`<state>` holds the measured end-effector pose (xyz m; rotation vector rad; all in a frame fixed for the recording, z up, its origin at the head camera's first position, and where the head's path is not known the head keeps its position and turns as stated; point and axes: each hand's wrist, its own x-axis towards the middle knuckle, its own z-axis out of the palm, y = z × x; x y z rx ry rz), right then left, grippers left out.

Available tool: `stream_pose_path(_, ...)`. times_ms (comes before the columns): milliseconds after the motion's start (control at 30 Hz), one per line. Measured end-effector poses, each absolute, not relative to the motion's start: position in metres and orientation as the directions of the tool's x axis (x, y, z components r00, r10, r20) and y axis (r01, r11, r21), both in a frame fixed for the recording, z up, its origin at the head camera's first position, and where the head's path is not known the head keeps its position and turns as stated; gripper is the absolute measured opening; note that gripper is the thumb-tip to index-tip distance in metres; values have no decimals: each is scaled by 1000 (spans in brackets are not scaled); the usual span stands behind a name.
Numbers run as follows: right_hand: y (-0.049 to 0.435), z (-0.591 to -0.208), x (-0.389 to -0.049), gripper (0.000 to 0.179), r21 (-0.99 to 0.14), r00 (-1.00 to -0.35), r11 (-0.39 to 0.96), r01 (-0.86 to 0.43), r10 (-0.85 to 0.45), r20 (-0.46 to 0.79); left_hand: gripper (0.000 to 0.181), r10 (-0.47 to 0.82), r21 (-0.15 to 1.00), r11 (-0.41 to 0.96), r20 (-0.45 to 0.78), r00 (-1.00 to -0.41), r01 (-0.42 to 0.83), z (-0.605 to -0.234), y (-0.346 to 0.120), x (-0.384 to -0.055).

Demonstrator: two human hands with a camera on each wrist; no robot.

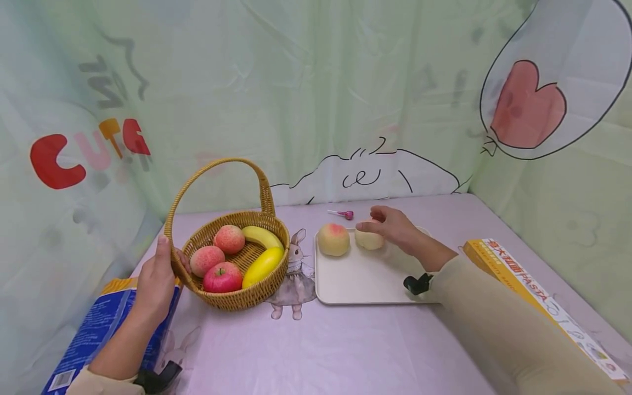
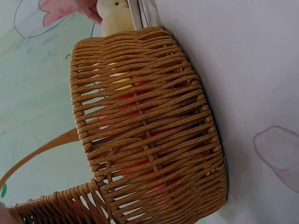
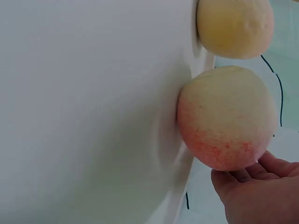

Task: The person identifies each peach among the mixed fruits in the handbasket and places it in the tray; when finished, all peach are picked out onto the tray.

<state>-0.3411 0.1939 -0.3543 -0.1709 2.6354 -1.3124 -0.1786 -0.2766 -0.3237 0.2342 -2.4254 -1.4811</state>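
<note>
My left hand (image 1: 157, 277) grips the wicker basket (image 1: 237, 299) by the foot of its handle on the left side. Inside the basket lie two speckled pink peaches (image 1: 229, 240), a red apple (image 1: 223, 277), a banana (image 1: 263, 237) and a smooth yellow mango-like fruit (image 1: 263, 267). On the right, my right hand (image 1: 402, 233) reaches across the cream tray (image 1: 365, 285), fingers and thumb curved about a pale peach (image 3: 226, 116) that sits on it; the peach hides some fingertips. A second pale peach (image 1: 333, 240) stands just left of it on the tray.
Behind the tray lies a purple lollipop (image 1: 348, 215). A yellow and white pasta box (image 1: 538, 302) lies along the right side, and a blue packet (image 1: 106, 323) lies under my left forearm. Printed curtains (image 1: 316, 99) enclose the pink tabletop (image 1: 306, 356).
</note>
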Motion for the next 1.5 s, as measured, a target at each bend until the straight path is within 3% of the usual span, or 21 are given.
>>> stream_pose_path(400,193,-332,-340,89,-849,-980,520,-93,-199,-15,71,-289,888,459,146,-946,-3,-325,-278,-179)
stream_pose_path(933,162,-309,-333,88,-890,-959,443,-111,-284,-22,74,-298,881,473,134,-945,-24,-323,-277,-179)
stream_pose_path(1500,123,-290,-330,79,-892,-892,415,-178,-450,-31,75,-310,870,489,103,-945,-66,-323,-277,-180)
